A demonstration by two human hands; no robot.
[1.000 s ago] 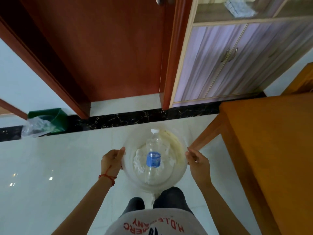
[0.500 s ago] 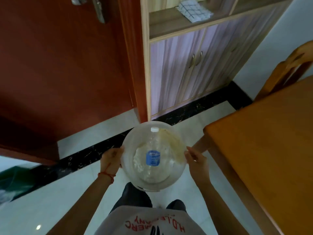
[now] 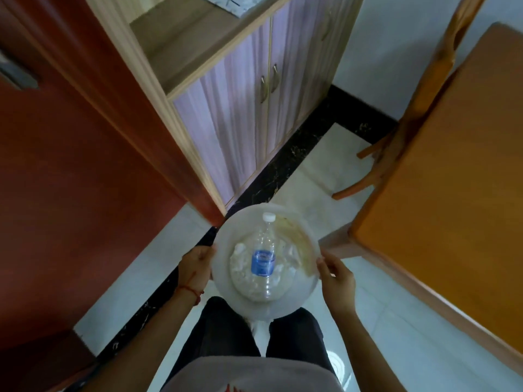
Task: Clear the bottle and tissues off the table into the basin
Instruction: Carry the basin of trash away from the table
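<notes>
A round translucent basin [image 3: 223, 244] is held in front of my body, above the floor. Inside it lies a clear plastic bottle [image 3: 263, 258] with a white cap and blue label, cap pointing away from me. Crumpled white tissues [image 3: 239, 260] lie under and around the bottle. My left hand [image 3: 196, 265] grips the basin's left rim. My right hand [image 3: 336, 275] grips its right rim. A yellowish stain marks the basin's inner right wall.
An orange wooden table [image 3: 452, 179] stands to my right, its corner close to the basin. A wooden chair [image 3: 418, 94] sits behind it. A cabinet with pale purple doors [image 3: 254, 108] and a red-brown door [image 3: 70, 165] lie ahead and left. White tiled floor is underfoot.
My view has swung to the right: the door slid left and the cabinet and chair came in. The basin stays held between both hands, contents unmoved.
</notes>
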